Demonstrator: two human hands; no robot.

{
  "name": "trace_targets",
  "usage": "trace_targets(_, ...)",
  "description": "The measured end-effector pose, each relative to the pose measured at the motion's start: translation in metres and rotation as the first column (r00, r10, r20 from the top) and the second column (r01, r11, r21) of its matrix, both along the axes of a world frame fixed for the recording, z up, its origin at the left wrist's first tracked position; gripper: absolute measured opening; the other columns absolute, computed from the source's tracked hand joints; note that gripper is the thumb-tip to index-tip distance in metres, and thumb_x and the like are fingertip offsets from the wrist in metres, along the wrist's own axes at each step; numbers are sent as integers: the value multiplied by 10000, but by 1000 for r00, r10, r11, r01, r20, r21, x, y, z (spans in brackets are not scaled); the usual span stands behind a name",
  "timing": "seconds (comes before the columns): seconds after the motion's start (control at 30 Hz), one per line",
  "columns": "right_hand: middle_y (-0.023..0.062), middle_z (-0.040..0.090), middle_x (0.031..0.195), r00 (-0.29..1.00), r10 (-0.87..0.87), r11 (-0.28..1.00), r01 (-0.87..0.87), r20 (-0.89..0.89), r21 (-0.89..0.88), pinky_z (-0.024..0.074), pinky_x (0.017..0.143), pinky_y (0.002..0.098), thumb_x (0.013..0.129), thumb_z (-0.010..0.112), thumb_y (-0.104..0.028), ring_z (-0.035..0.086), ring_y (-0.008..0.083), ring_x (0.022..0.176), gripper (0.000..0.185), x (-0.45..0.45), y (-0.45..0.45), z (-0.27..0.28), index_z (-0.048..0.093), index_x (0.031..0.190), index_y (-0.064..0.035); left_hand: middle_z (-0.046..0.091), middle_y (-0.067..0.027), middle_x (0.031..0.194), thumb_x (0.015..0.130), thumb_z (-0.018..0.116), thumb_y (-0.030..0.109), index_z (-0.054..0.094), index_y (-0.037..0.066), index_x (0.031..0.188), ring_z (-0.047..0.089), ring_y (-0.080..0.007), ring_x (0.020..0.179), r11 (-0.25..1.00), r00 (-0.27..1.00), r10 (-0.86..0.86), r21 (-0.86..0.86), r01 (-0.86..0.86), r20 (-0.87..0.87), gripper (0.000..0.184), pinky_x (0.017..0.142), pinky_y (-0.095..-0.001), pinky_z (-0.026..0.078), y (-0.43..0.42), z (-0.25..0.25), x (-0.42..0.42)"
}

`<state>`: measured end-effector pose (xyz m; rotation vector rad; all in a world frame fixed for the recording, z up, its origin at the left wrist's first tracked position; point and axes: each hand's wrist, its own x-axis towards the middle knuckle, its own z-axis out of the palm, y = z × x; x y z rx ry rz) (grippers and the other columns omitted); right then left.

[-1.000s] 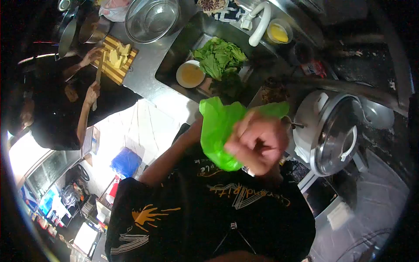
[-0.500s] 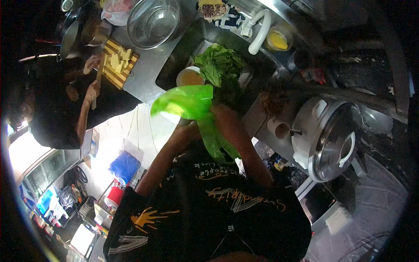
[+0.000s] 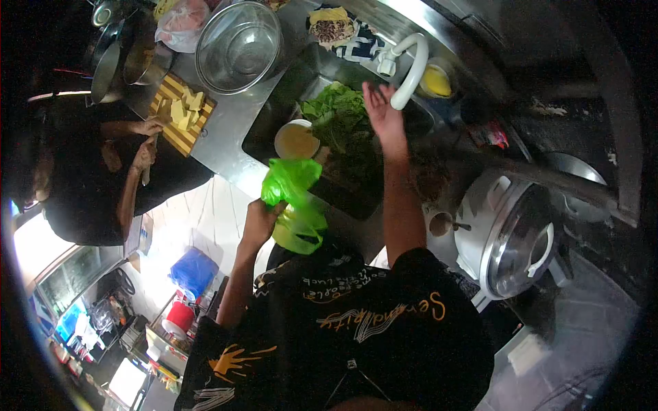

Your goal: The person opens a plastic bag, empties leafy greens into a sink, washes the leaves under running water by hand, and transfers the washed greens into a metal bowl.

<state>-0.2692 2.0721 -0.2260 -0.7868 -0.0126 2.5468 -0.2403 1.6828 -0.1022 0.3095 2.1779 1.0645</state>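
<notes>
Right hand [image 3: 385, 120] has moved beside the faucet [image 3: 416, 65] (arm [image 3: 401, 198] stretched forward).

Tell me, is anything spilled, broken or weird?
Nothing looks spilled, broken or odd. The white bowl sits in the sink beside loose leaves, and the left hand holds a green bag, which seems ordinary. The sink's dark parts are hard to see.

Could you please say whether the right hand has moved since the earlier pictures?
Yes, the right hand has moved forward, away from the green bag and toward the white faucet.
</notes>
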Motion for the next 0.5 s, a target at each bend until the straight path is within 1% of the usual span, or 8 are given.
trace_targets(0.07,227,539,1222,988,-42,992,24,-147,-122,519,1031,474,961,622,-196,591,375,1125,438,-21,26,-7,456,1274,61,703,-220,931,850,684,109,637,-45,1063,698,-350,865,998,999,41,54,-39,-35,268,769,-421,527,-10,-15,12)
trace_targets(0.1,246,526,1251,973,-70,983,30,-218,-182,531,1017,478,955,635,-205,588,386,1128,476,-32,35,-11,440,1299,60,702,-218,948,826,696,82,626,-46,1092,699,-335,857,999,1000,23,-27,-22,6,304,779,-410,533,-8,-5,15)
trace_targets(0.17,250,526,1273,971,-90,984,52,-223,-171,568,964,447,948,644,-182,594,369,1122,465,-47,39,-31,454,1302,51,702,-215,962,812,701,66,633,-45,1085,696,-331,867,996,995,79,-50,-76,55,302,784,-399,534,-13,-10,24)
trace_targets(0.3,225,552,1235,929,-219,972,234,-298,17,618,869,367,930,656,-117,613,325,1077,422,-68,37,-81,488,1285,36,702,-216,922,803,712,77,646,-48,1047,691,-334,835,994,976,-47,-91,68,212,283,757,-400,536,0,8,23)
trace_targets(0.33,220,594,1131,941,-221,975,213,-257,-61,614,817,362,964,610,-149,640,306,937,372,-67,41,-78,502,1203,114,701,-219,908,800,716,83,649,-49,1032,690,-341,824,988,977,-102,-97,122,188,275,749,-406,536,1,7,22)
trace_targets(0.37,213,590,1088,953,-247,968,251,-177,3,617,803,355,954,617,-112,638,301,929,358,-70,42,-74,499,1212,106,700,-221,894,798,720,89,653,-50,1017,689,-348,813,978,973,-159,-105,177,165,268,741,-412,536,-1,9,20)
trace_targets(0.43,197,588,1055,941,-338,873,308,12,377,613,785,330,899,688,-61,638,263,903,350,-77,33,-66,488,1154,72,694,-235,869,803,726,142,662,-46,993,684,-376,798,977,978,-183,-89,192,99,275,729,-433,532,-12,-7,25)
trace_targets(0.5,175,583,1059,873,-452,650,184,181,737,603,787,330,852,732,-16,636,236,908,362,-75,29,-69,470,1098,27,688,-245,856,809,728,201,670,-42,972,676,-403,796,961,973,-209,-165,222,93,298,724,-456,528,-16,-12,28)
